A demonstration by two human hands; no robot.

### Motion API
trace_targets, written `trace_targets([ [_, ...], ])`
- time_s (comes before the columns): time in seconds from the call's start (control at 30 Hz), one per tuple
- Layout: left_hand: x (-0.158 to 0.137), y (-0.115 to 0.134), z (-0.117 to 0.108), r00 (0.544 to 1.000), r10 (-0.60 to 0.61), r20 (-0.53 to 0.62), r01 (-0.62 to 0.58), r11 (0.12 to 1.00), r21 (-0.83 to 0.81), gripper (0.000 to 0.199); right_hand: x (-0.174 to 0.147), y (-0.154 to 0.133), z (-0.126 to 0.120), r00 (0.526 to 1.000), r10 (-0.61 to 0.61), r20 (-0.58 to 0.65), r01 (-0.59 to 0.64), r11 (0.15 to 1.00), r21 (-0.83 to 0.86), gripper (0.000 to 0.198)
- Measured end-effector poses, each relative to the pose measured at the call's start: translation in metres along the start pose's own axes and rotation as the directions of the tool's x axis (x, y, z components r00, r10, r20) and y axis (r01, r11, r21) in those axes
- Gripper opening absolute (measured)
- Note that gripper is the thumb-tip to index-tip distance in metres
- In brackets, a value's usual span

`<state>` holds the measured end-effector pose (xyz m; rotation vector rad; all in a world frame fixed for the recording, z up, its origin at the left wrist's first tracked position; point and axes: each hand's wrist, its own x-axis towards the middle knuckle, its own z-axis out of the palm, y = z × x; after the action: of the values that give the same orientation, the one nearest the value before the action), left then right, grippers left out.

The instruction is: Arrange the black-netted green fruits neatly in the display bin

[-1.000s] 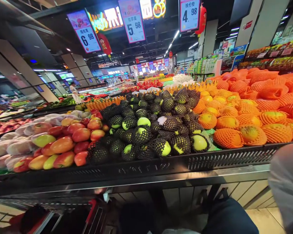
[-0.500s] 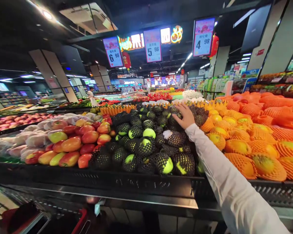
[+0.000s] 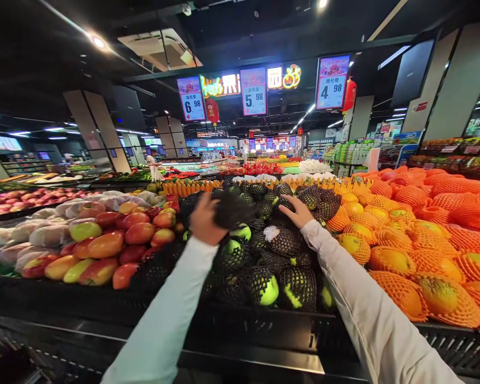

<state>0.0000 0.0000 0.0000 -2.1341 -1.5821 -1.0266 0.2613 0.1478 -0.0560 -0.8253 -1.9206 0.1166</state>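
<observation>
A blurred dark netted bundle point(image 3: 235, 209) is in the grasp of the left hand point(image 3: 206, 220), over the middle of the display point(image 3: 272, 326), back from its front edge; its contents I cannot tell. Black-netted green apples point(image 3: 272, 261) lie below. The right hand point(image 3: 297, 211), apart from the left, spreads its fingers over them. Red-yellow apples point(image 3: 116, 237) sit leftward along that edge, orange-netted fruit point(image 3: 402, 261) rightward.

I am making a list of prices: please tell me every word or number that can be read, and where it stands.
"6.98": left price screen; heading blurred.
"5.98": middle price screen; heading blurred.
"晚伦橙 4.98": right price screen.
"果", "园": glowing sign, partly covered.
Too small or blurred: red lantern, distant screens, column sign, shelf labels.
</observation>
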Motion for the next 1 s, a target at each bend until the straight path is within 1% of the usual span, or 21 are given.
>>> trace_targets([
  [0.03, 0.013, 0.006, 0.015, 0.997, 0.054, 0.064, -0.054, 0.999, 0.001, 0.032, 0.0, -0.006, 0.0, 0.999, -0.032, 0.028, 0.031, 0.999, 0.034, 0.056],
  [0.07, 0.025, 0.01, 0.031, 0.98, 0.112, 0.167, -0.11, 0.994, -0.02, 0.031, -0.001, -0.011, 0.0, 0.996, -0.06, 0.061, 0.056, 0.996, 0.07, 0.055],
  [0.1, 0.036, 0.013, 0.047, 0.934, 0.193, 0.301, -0.188, 0.981, -0.046, 0.032, -0.001, -0.015, 0.0, 0.992, -0.08, 0.094, 0.07, 0.992, 0.103, 0.056],
  [0.13, 0.044, 0.013, 0.06, 0.885, 0.216, 0.413, -0.188, 0.976, -0.109, 0.035, -0.002, -0.02, 0.0, 0.987, -0.093, 0.128, 0.076, 0.989, 0.129, 0.057],
  [0.17, 0.049, 0.011, 0.071, 0.845, 0.236, 0.479, -0.179, 0.97, -0.162, 0.037, -0.002, -0.023, 0.0, 0.982, -0.099, 0.16, 0.075, 0.986, 0.15, 0.057],
  [0.2, 0.052, 0.006, 0.078, 0.826, 0.254, 0.503, -0.163, 0.962, -0.218, 0.04, -0.003, -0.025, 0.001, 0.978, -0.095, 0.186, 0.065, 0.985, 0.162, 0.056],
  [0.23, 0.053, -0.001, 0.083, 0.824, 0.272, 0.498, -0.139, 0.947, -0.288, 0.044, -0.004, -0.027, 0.002, 0.975, -0.085, 0.207, 0.05, 0.984, 0.17, 0.056],
  [0.3, 0.051, -0.018, 0.086, 0.839, 0.306, 0.45, -0.092, 0.895, -0.436, 0.052, -0.005, -0.03, 0.005, 0.97, -0.073, 0.234, 0.025, 0.979, 0.2, 0.058],
  [0.37, 0.048, -0.033, 0.086, 0.847, 0.303, 0.437, -0.004, 0.825, -0.565, 0.061, -0.005, -0.03, 0.009, 0.967, -0.078, 0.242, 0.016, 0.969, 0.247, 0.064],
  [0.47, 0.049, -0.043, 0.088, 0.824, 0.263, 0.501, 0.137, 0.767, -0.627, 0.072, -0.004, -0.033, 0.01, 0.977, -0.109, 0.182, 0.051, 0.954, 0.294, 0.074],
  [0.53, 0.05, -0.043, 0.091, 0.808, 0.251, 0.532, 0.185, 0.75, -0.635, 0.077, -0.003, -0.039, 0.008, 0.986, -0.132, 0.103, 0.1, 0.956, 0.276, 0.073],
  [0.63, 0.051, -0.04, 0.092, 0.812, 0.233, 0.535, 0.191, 0.76, -0.621, 0.081, -0.003, -0.052, 0.002, 0.978, -0.208, -0.02, 0.208, 0.964, 0.165, 0.063],
  [0.7, 0.051, -0.039, 0.091, 0.814, 0.23, 0.533, 0.182, 0.771, -0.611, 0.084, -0.003, -0.06, -0.001, 0.947, -0.314, -0.061, 0.318, 0.946, 0.062, 0.057],
  [0.77, 0.051, -0.04, 0.091, 0.813, 0.229, 0.535, 0.177, 0.778, -0.603, 0.086, -0.001, -0.065, 0.0, 0.906, -0.42, -0.052, 0.419, 0.908, -0.031, 0.052],
  [0.83, 0.052, -0.041, 0.092, 0.815, 0.222, 0.535, 0.177, 0.784, -0.595, 0.086, 0.001, -0.065, 0.004, 0.868, -0.496, -0.025, 0.491, 0.866, -0.097, 0.055],
  [0.93, 0.052, -0.041, 0.092, 0.819, 0.233, 0.524, 0.139, 0.806, -0.575, 0.081, 0.002, -0.064, 0.012, 0.828, -0.56, 0.025, 0.557, 0.816, -0.155, 0.065],
  [0.97, 0.052, -0.04, 0.092, 0.82, 0.238, 0.521, 0.122, 0.816, -0.565, 0.079, 0.002, -0.064, 0.014, 0.823, -0.567, 0.041, 0.566, 0.808, -0.164, 0.063],
  [1.0, 0.052, -0.039, 0.092, 0.82, 0.245, 0.517, 0.104, 0.825, -0.556, 0.076, 0.002, -0.063, 0.014, 0.822, -0.566, 0.056, 0.567, 0.807, -0.166, 0.055],
])
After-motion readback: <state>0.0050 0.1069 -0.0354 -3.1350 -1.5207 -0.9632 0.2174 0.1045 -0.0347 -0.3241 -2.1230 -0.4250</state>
